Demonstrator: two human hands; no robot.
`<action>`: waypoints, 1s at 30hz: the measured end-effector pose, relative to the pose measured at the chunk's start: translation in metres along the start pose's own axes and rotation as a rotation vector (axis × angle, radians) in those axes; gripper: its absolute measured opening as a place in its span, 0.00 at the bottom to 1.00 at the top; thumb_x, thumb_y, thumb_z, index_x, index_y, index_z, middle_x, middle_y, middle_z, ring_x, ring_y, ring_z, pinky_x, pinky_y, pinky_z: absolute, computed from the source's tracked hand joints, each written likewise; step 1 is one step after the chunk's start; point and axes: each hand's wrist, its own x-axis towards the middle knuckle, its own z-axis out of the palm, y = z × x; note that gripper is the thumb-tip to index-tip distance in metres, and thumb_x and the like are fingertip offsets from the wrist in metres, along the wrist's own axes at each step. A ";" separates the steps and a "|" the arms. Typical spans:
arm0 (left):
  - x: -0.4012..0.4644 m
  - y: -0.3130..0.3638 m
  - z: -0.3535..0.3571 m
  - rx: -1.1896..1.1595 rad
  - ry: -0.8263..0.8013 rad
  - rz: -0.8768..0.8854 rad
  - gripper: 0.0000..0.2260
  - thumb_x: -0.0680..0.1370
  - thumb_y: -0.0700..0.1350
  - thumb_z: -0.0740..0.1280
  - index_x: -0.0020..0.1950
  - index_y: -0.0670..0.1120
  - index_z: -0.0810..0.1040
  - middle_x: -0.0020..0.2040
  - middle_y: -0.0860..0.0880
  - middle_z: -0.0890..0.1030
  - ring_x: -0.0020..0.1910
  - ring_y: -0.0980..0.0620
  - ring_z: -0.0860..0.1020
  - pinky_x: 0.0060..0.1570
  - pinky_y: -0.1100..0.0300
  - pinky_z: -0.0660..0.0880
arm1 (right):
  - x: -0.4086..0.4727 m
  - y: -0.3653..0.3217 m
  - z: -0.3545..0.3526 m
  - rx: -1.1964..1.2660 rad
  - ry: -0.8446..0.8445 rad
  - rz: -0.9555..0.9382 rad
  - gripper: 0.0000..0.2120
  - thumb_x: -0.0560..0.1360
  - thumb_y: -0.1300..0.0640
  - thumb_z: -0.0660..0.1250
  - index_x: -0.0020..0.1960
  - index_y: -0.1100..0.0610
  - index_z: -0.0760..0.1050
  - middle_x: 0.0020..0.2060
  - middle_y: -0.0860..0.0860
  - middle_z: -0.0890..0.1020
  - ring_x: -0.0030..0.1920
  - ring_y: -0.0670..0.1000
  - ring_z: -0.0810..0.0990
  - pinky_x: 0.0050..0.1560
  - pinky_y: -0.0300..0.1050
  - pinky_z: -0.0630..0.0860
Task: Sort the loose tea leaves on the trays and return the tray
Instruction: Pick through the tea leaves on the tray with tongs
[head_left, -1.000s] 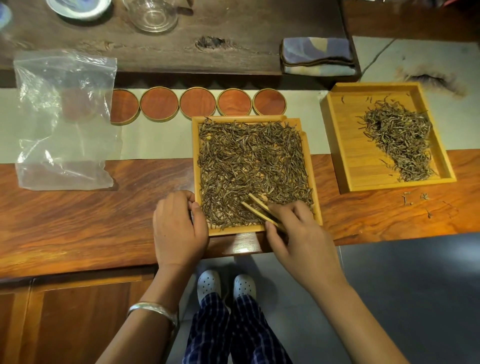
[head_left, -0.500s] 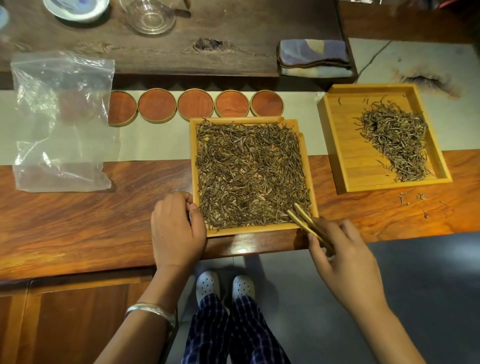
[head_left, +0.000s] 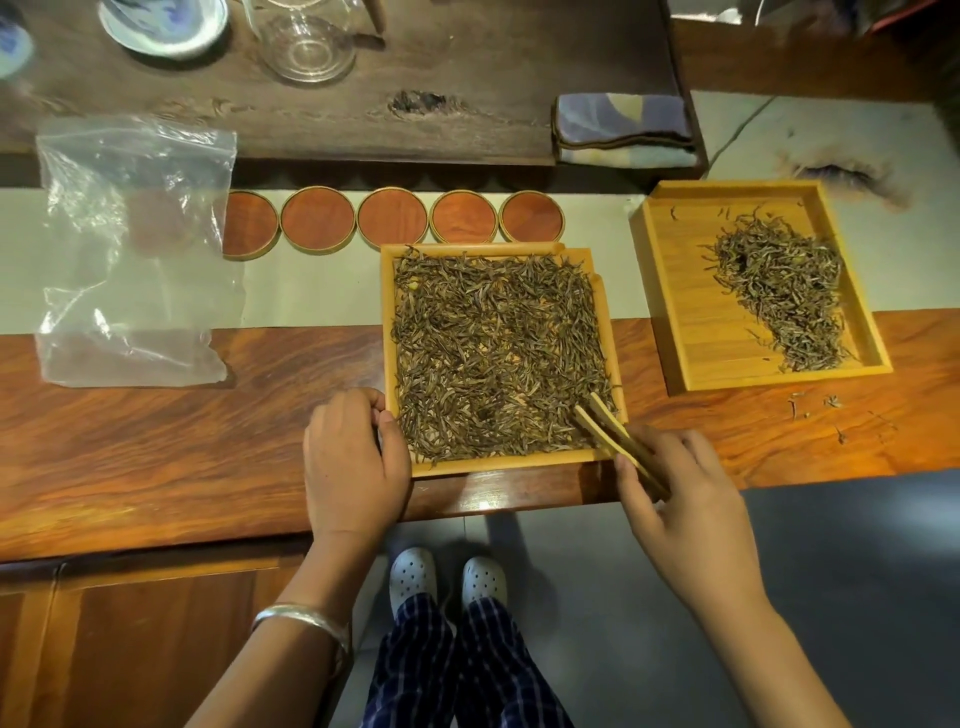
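Observation:
A square wooden tray (head_left: 514, 462) sits on the wooden counter in front of me, covered with dark loose tea leaves (head_left: 493, 353). My left hand (head_left: 353, 462) grips the tray's near left corner, thumb on the rim. My right hand (head_left: 685, 499) holds wooden tweezers (head_left: 618, 439), whose tips lie over the leaves at the tray's near right corner. A second wooden tray (head_left: 675, 312) stands to the right with a smaller pile of tea leaves (head_left: 784, 291) in its right half.
A clear plastic bag (head_left: 135, 249) lies at the left. Several round wooden coasters (head_left: 392, 217) line up behind the near tray. A folded cloth (head_left: 626, 130), a glass vessel (head_left: 306, 44) and a dish (head_left: 166, 23) sit further back. A few stray leaves (head_left: 815, 408) lie on the counter.
My right hand has moved the tweezers from the tray's near middle to its near right corner. My left hand has stayed on the near left corner.

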 end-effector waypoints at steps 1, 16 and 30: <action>0.000 0.000 0.000 -0.004 -0.003 -0.004 0.05 0.74 0.43 0.57 0.45 0.43 0.71 0.40 0.45 0.74 0.40 0.45 0.69 0.42 0.52 0.65 | 0.005 -0.002 -0.003 0.019 0.013 -0.007 0.14 0.74 0.53 0.66 0.59 0.55 0.75 0.46 0.48 0.74 0.40 0.51 0.77 0.32 0.49 0.77; 0.000 0.003 -0.005 0.006 -0.026 -0.035 0.08 0.75 0.43 0.59 0.42 0.53 0.60 0.38 0.54 0.64 0.37 0.52 0.63 0.41 0.56 0.61 | 0.271 -0.118 0.010 -0.071 -0.076 -0.442 0.12 0.77 0.55 0.63 0.58 0.57 0.75 0.54 0.56 0.74 0.54 0.54 0.74 0.49 0.40 0.65; -0.001 0.001 -0.001 0.027 0.034 0.009 0.05 0.74 0.42 0.58 0.42 0.43 0.72 0.37 0.49 0.71 0.36 0.53 0.64 0.40 0.61 0.58 | 0.325 -0.121 0.061 -0.082 -0.167 -0.452 0.13 0.76 0.55 0.64 0.61 0.53 0.75 0.53 0.55 0.74 0.53 0.54 0.74 0.49 0.40 0.65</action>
